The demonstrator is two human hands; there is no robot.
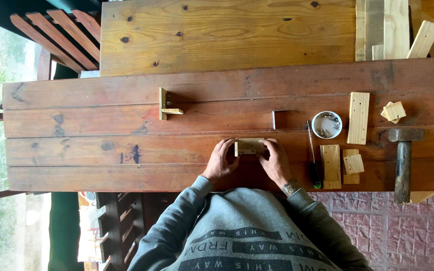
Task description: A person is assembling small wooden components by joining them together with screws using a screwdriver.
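1. The left hand (220, 161) and the right hand (276, 161) met at the middle of the frame, on the long reddish-brown plank workbench (126, 155).
2. Between them lay a small pale rectangular wooden block (249, 146), flat on the bench; each hand pinched one end with curled fingertips, which looked like a way to steady it or line up its parts.
3. To the upper left of the hands stood a small L-shaped assembly of pale wooden pieces (165, 104), well apart from the block.
4. Right of the hands lay a thin screwdriver with a dark and green handle (313, 158), near the right hand, probably for easy reach.
5. Just beyond it sat a round white bowl of small metal fasteners (326, 124).
6. Further right lay several pale cut wooden pieces, among them a flat drilled strip of wood (358, 117), set in a loose group.
7. At the far right rested a dark metal hammer with a worn handle (403, 158).
8. A wide pale knotty pine board (227, 35) filled the upper middle.
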